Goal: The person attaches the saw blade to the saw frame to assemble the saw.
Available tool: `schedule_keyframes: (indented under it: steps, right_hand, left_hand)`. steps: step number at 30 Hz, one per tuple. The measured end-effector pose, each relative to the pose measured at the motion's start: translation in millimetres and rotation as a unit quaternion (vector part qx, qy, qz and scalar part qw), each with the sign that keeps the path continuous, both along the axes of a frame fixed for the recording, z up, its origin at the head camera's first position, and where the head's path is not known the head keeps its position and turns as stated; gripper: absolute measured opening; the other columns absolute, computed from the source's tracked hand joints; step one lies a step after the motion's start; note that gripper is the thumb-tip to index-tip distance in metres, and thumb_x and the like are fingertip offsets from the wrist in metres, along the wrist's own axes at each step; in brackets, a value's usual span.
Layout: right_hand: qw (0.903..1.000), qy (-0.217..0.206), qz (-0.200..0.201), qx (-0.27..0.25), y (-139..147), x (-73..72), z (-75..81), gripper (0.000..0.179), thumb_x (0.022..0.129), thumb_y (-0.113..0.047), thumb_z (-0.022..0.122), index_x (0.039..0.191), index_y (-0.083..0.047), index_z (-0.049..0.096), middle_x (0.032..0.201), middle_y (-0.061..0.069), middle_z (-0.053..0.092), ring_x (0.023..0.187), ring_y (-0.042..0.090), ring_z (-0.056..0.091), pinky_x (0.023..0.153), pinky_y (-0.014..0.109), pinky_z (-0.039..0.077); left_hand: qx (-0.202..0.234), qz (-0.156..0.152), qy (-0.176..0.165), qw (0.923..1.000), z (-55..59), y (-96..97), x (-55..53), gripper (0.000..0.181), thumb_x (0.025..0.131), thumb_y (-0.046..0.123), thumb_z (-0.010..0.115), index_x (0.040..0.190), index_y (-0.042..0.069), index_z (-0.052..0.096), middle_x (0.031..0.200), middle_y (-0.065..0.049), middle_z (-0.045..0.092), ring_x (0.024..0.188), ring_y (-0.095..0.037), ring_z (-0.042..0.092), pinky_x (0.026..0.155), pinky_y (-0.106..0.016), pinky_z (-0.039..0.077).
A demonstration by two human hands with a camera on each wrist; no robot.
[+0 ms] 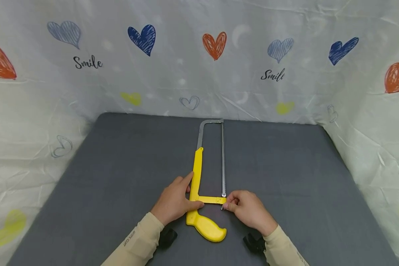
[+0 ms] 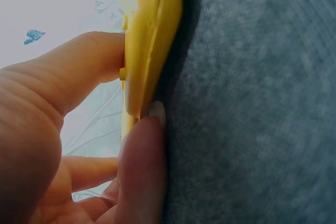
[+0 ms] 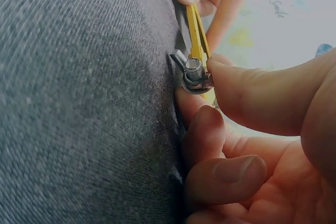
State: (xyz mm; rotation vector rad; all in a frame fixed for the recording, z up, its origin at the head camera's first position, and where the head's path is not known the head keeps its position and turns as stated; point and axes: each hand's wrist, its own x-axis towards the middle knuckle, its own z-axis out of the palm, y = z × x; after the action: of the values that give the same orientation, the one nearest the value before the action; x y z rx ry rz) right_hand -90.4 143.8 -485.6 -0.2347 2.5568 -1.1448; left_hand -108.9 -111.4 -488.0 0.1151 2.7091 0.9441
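Note:
A hacksaw (image 1: 196,168) with a yellow frame and grip lies flat, its grip (image 1: 210,229) towards me. Its silver blade side (image 1: 223,159) runs along the right. My left hand (image 1: 173,201) holds the frame just above the grip, thumb across the top and a fingertip against the lower edge in the left wrist view. At the near end of the blade, my right hand (image 1: 251,210) pinches a metal wing nut (image 3: 192,77) on a threaded bolt. The right wrist view shows the thumb against one wing; the fingertips are partly hidden behind it.
The saw rests on a dark grey cloth-covered table (image 1: 136,147). A pale curtain (image 1: 173,74) printed with hearts hangs behind and on both sides. Black wrist-worn devices sit under the left sleeve (image 1: 136,236) and the right sleeve (image 1: 282,245).

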Motion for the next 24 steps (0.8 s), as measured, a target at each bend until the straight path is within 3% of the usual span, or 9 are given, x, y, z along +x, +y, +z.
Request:
schedule_keyframes:
  steps: [10,24]
  right_hand:
    - [0.9993,0.009,0.029,0.021,-7,-23.2,-1.6,0.017,0.099,-0.028,0.08,0.086,-0.019,0.075,0.072,-0.006,0.062,0.062,0.011,0.051,0.06,0.025,0.04]
    - [0.9993,0.012,0.024,0.027,-7,-22.3,1.1,0.017,0.099,-0.028,0.08,0.086,-0.018,0.074,0.072,-0.005,0.061,0.061,0.013,0.051,0.059,0.027,0.04]
  left_hand:
    - [-0.013,0.014,0.002,0.9998,-0.7,-8.9,-8.8,0.108,0.082,0.044,0.095,0.168,0.011,0.039,0.104,-0.005,0.057,0.078,-0.018,0.054,0.067,-0.03,0.048]
    - [-0.018,0.019,0.01,0.9996,2.0,-7.2,-9.7,0.107,0.081,0.045,0.096,0.168,0.013,0.041,0.101,-0.003,0.056,0.077,-0.018,0.053,0.068,-0.03,0.045]
